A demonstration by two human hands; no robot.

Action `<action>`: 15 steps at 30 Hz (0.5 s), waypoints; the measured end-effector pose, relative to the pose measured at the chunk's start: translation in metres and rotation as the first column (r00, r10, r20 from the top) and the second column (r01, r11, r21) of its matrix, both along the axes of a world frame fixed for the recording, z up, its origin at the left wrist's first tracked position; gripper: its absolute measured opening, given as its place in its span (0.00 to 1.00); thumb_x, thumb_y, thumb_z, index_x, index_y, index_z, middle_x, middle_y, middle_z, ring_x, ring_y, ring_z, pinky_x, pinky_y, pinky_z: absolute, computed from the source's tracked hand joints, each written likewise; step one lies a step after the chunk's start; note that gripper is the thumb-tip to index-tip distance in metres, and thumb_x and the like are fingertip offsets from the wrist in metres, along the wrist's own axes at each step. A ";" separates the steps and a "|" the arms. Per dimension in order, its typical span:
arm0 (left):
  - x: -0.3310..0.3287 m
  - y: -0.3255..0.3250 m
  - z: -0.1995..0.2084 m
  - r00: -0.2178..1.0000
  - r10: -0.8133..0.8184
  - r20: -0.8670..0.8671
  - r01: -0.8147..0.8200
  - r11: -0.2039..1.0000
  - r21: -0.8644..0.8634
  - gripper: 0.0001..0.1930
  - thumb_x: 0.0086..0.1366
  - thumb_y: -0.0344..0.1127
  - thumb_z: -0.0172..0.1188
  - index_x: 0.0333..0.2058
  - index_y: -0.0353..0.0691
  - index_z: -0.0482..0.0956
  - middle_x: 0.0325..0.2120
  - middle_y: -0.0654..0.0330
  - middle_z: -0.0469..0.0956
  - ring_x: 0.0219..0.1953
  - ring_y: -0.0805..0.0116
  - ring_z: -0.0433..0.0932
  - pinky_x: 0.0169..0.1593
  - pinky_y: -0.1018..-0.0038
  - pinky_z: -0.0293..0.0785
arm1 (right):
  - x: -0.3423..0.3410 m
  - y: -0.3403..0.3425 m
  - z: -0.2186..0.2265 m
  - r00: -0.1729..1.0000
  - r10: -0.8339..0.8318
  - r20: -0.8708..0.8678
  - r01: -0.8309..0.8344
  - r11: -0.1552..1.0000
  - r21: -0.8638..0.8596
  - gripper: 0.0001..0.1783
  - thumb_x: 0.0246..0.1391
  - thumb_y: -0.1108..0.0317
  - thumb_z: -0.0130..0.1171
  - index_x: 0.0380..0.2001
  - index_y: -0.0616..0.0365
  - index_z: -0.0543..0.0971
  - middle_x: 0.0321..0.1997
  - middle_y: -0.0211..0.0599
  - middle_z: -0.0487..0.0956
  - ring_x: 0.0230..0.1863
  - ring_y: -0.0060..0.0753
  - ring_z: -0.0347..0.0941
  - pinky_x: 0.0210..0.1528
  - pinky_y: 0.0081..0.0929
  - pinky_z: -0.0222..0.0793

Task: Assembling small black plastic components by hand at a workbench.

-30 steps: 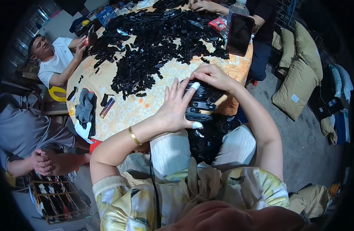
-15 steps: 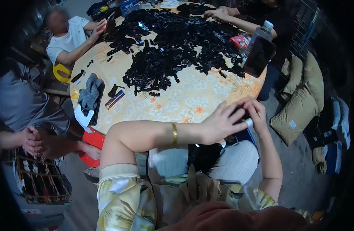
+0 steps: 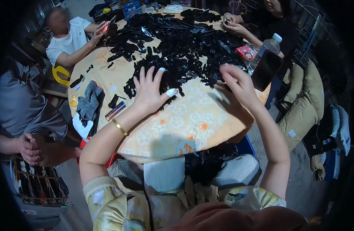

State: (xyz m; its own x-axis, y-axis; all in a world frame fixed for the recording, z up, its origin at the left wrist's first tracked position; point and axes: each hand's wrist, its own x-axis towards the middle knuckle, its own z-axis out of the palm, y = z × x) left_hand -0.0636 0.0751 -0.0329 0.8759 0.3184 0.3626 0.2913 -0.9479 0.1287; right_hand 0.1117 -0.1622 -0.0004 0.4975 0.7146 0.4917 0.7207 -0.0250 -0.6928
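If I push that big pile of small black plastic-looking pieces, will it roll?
The black pile would likely scatter: separate pieces lie around its edge. Single ones are probably light, being small, and unlikely to roll, since many look narrow and jagged.

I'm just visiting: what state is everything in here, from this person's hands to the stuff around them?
Left hand: fingers spread, palm down at the pile's near edge.
Right hand: raised, fingers bent; blurred, grip unclear.
Pile of black parts: loose, heaped.
Tablecloth: spread over the table.
Bottle: capped.
Phone: screen dark.
Grey cloth: crumpled.
Tan sacks: plump, stacked.
Neighbour's hands: clasped.
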 end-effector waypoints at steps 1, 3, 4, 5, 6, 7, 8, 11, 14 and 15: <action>0.002 0.001 0.000 1.000 -0.004 0.005 0.004 1.000 0.003 0.43 0.53 0.65 0.53 0.59 0.39 0.57 0.59 0.40 0.51 0.62 0.36 0.45 0.59 0.38 0.40 | 0.018 0.024 0.003 0.998 -0.018 0.057 0.016 0.999 0.043 0.14 0.57 0.64 0.52 0.41 0.63 0.75 0.42 0.38 0.77 0.42 0.28 0.72 0.46 0.22 0.66; 0.001 0.001 -0.002 1.000 0.008 -0.016 -0.009 0.996 -0.091 0.43 0.52 0.65 0.53 0.59 0.40 0.56 0.60 0.40 0.50 0.62 0.35 0.45 0.59 0.39 0.41 | 0.063 0.076 0.006 0.967 -0.136 0.214 0.140 0.990 -0.005 0.19 0.56 0.58 0.53 0.42 0.63 0.74 0.40 0.42 0.77 0.42 0.31 0.73 0.45 0.24 0.67; 0.001 0.000 -0.002 0.999 -0.004 -0.037 0.002 0.998 -0.066 0.42 0.53 0.64 0.53 0.59 0.41 0.57 0.60 0.40 0.50 0.62 0.35 0.46 0.60 0.39 0.41 | 0.084 0.098 0.006 0.942 -0.199 0.271 0.210 0.978 -0.012 0.21 0.55 0.55 0.53 0.43 0.63 0.75 0.42 0.43 0.77 0.44 0.36 0.74 0.46 0.26 0.67; 0.002 0.000 -0.005 0.999 -0.031 -0.015 0.031 0.999 -0.030 0.41 0.53 0.63 0.53 0.59 0.42 0.57 0.59 0.40 0.50 0.61 0.35 0.47 0.59 0.40 0.42 | 0.099 0.112 0.012 0.942 -0.216 0.257 0.237 0.970 -0.054 0.23 0.54 0.53 0.54 0.45 0.62 0.74 0.44 0.45 0.77 0.45 0.40 0.73 0.47 0.29 0.67; 0.002 0.000 -0.006 0.998 -0.062 -0.008 0.061 0.997 -0.044 0.41 0.53 0.63 0.53 0.58 0.42 0.58 0.59 0.40 0.50 0.61 0.36 0.47 0.59 0.40 0.43 | 0.120 0.126 0.012 0.928 -0.250 0.275 0.267 0.963 -0.025 0.26 0.53 0.50 0.53 0.43 0.63 0.75 0.44 0.49 0.76 0.47 0.45 0.72 0.50 0.32 0.65; 0.001 0.001 -0.008 0.996 -0.088 -0.005 0.088 0.994 -0.058 0.40 0.53 0.62 0.53 0.58 0.42 0.58 0.59 0.40 0.50 0.61 0.36 0.47 0.59 0.40 0.43 | 0.143 0.141 0.007 0.916 -0.280 0.288 0.292 0.956 0.003 0.28 0.52 0.47 0.53 0.41 0.64 0.76 0.44 0.53 0.76 0.50 0.50 0.70 0.53 0.36 0.64; 0.001 -0.001 -0.006 0.995 -0.096 -0.010 0.095 0.992 -0.084 0.39 0.54 0.62 0.53 0.58 0.42 0.59 0.59 0.40 0.51 0.61 0.36 0.47 0.59 0.41 0.43 | 0.169 0.153 0.004 0.886 -0.283 0.366 0.291 0.956 0.035 0.29 0.52 0.46 0.53 0.42 0.64 0.76 0.45 0.55 0.75 0.50 0.51 0.69 0.54 0.37 0.63; -0.004 -0.002 0.000 0.994 -0.104 -0.034 0.100 0.989 -0.110 0.38 0.54 0.57 0.57 0.58 0.42 0.59 0.59 0.40 0.50 0.61 0.35 0.47 0.59 0.41 0.43 | 0.206 0.182 0.011 0.849 -0.350 0.396 0.420 0.902 -0.102 0.35 0.52 0.42 0.52 0.52 0.61 0.70 0.52 0.50 0.72 0.55 0.46 0.68 0.56 0.32 0.62; -0.004 0.000 0.006 0.989 -0.142 -0.038 0.136 0.982 -0.129 0.36 0.54 0.57 0.58 0.56 0.41 0.62 0.58 0.39 0.52 0.60 0.33 0.47 0.59 0.42 0.42 | 0.257 0.212 0.007 0.874 -0.339 0.347 0.421 0.885 -0.196 0.44 0.48 0.33 0.46 0.53 0.63 0.69 0.56 0.55 0.69 0.59 0.49 0.62 0.60 0.38 0.57; -0.004 0.001 0.007 0.989 -0.141 -0.047 0.134 0.982 -0.131 0.36 0.54 0.58 0.57 0.56 0.41 0.63 0.58 0.39 0.52 0.60 0.33 0.47 0.59 0.42 0.42 | 0.271 0.219 0.004 0.874 -0.335 0.353 0.434 0.864 -0.254 0.47 0.47 0.30 0.44 0.56 0.62 0.66 0.57 0.54 0.67 0.61 0.49 0.61 0.61 0.38 0.55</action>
State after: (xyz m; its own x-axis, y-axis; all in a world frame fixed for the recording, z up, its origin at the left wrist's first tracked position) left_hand -0.0678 0.0764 -0.0261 0.9322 0.2339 0.2761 0.1695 -0.9564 0.2379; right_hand 0.3824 0.0573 0.0040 0.6371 0.6351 0.4367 0.7708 -0.5233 -0.3634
